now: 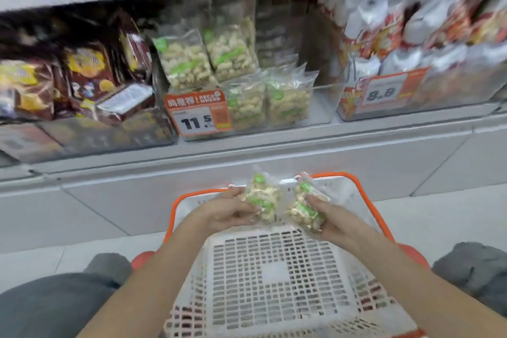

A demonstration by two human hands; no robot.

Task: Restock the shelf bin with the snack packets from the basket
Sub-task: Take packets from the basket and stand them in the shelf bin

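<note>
Two packets held over the far end of the basket (274, 269), one per hand. Left packet (262, 200): long axis runs roughly 11 to 5 o'clock, green-dot top end pointing toward the shelf. Right packet (304, 207): long axis similar, top end at about 12, tilted a bit toward 1. Packets sit just beside each other, can't tell if touching. Left hand (233, 212) has fingers curled round the left packet from its 9 o'clock side. Right hand (326, 218) has fingers curled round the right packet from 3 o'clock, thumb on top. Shelf bin (318, 107) at 12 o'clock, holding four similar packets upright behind the 11.5 price tag (199, 112). Frame is motion-blurred.
</note>
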